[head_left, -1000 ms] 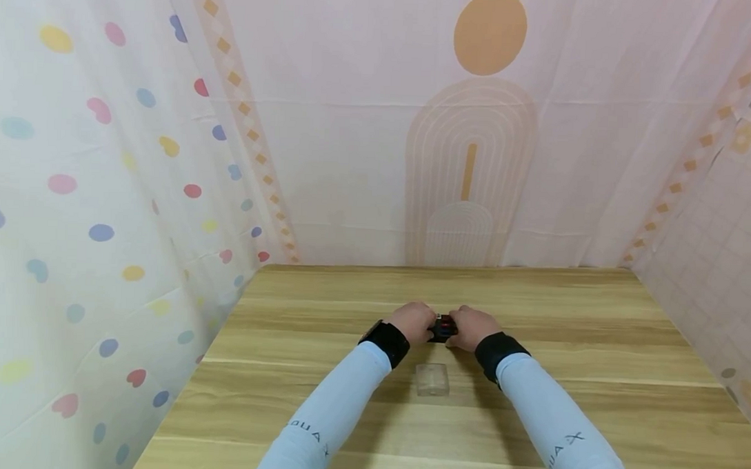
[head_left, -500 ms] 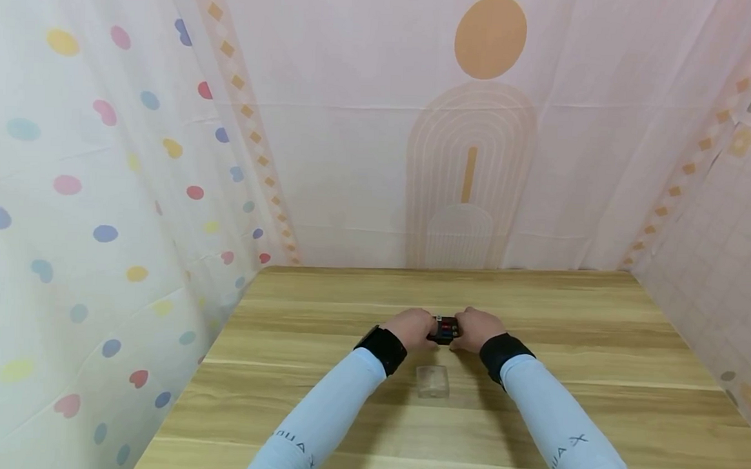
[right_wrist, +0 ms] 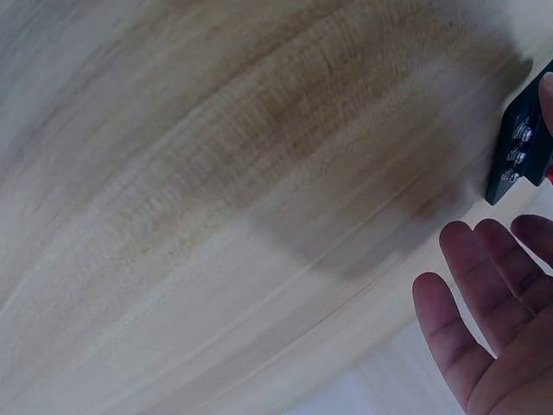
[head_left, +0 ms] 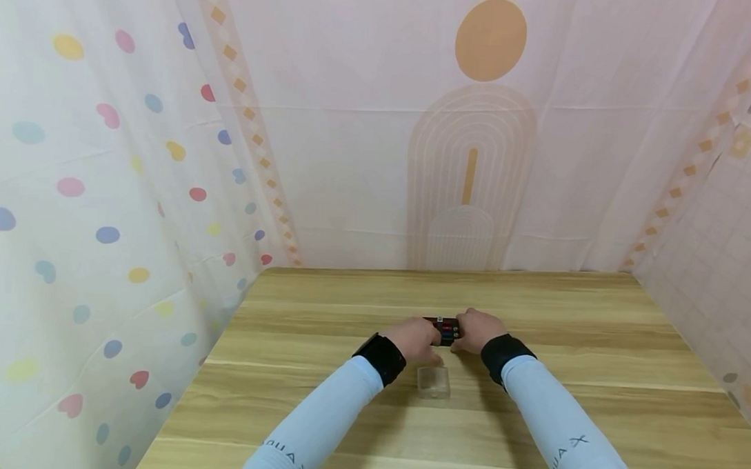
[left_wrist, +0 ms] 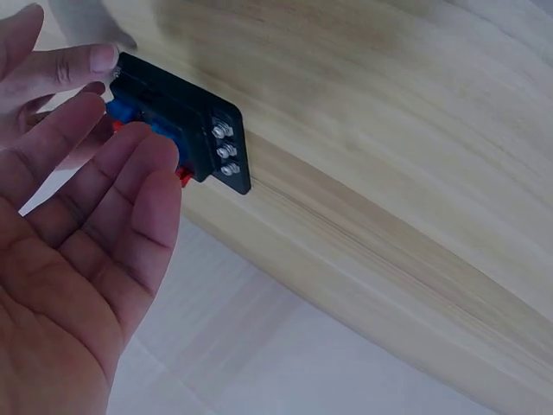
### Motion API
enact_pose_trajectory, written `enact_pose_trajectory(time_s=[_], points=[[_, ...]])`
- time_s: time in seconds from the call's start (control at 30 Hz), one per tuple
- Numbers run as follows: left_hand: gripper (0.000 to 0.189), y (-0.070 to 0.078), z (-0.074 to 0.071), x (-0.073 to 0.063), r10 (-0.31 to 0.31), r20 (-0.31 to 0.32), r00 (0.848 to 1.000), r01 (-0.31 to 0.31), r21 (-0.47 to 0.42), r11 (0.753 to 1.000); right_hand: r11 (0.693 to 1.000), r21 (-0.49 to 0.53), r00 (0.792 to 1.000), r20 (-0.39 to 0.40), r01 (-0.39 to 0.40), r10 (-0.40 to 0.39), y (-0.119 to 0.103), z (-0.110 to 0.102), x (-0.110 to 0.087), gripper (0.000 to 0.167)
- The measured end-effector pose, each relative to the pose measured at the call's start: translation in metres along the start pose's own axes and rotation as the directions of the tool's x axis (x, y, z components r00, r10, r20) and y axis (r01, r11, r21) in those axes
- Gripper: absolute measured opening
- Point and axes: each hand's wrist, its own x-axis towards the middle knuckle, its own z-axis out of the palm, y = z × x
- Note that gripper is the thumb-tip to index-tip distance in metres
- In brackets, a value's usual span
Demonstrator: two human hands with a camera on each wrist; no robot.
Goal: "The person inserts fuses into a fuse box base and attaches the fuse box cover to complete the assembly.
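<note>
A black fuse block with red and blue fuses is at the middle of the table, between both hands. In the left wrist view, metal screws line one end of the fuse block. My right hand holds its right end; the right wrist view cuts off most of that grip. My left hand is at the left end, fingers extended loosely beside the fuses and thumb apart, below the block. Whether its fingertips touch the block is hard to tell. Nearer me lies a small clear plastic cover, just below the left thumb.
The wood-grain table extends to both sides. Behind it hangs a pale patterned curtain, with a dotted curtain along the left. Each wrist wears a black band.
My left hand has loosened from the fuse block and slid left and toward me, its thumb dropping toward the clear cover. More of the block shows. My right hand stays at its end.
</note>
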Motion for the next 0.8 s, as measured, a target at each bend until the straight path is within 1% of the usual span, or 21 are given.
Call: enact_pose_trajectory(time_s=[0.13, 0.27, 0.33, 0.53, 0.6, 0.7, 0.8], points=[[0.038, 0.004, -0.001, -0.002, 0.002, 0.034, 0.999, -0.002, 0.010, 1.000, 1.000, 0.001, 1.000, -0.003, 0.002, -0.002, 0.000, 0.000, 0.000, 0.037], [0.043, 0.007, 0.001, -0.004, -0.034, 0.062, 0.997, 0.038, -0.064, 0.997, 1.000, 0.001, 1.000, -0.003, 0.000, 0.000, -0.001, -0.002, -0.001, 0.036], [0.046, 0.007, 0.002, -0.005, -0.047, 0.077, 0.996, 0.053, -0.083, 0.995, 1.000, -0.002, 1.000, -0.003, -0.002, 0.002, -0.001, -0.003, -0.001, 0.037], [0.060, 0.008, 0.006, -0.005, -0.047, 0.126, 0.991, 0.048, -0.005, 0.999, 1.000, -0.003, 1.000, 0.001, 0.000, 0.000, -0.003, -0.003, -0.002, 0.038], [0.062, 0.008, 0.007, -0.005, -0.053, 0.130, 0.990, 0.055, -0.009, 0.998, 1.000, 0.002, 1.000, 0.000, 0.002, -0.002, -0.003, -0.001, -0.001, 0.038], [0.062, 0.009, 0.009, -0.006, -0.047, 0.136, 0.990, 0.051, -0.024, 0.998, 1.000, 0.001, 1.000, 0.001, 0.004, -0.004, -0.001, 0.000, -0.001, 0.039], [0.058, 0.011, 0.010, -0.007, -0.038, 0.138, 0.990, 0.041, -0.020, 0.999, 1.000, 0.003, 1.000, 0.001, 0.002, -0.002, -0.001, 0.001, -0.001, 0.040]])
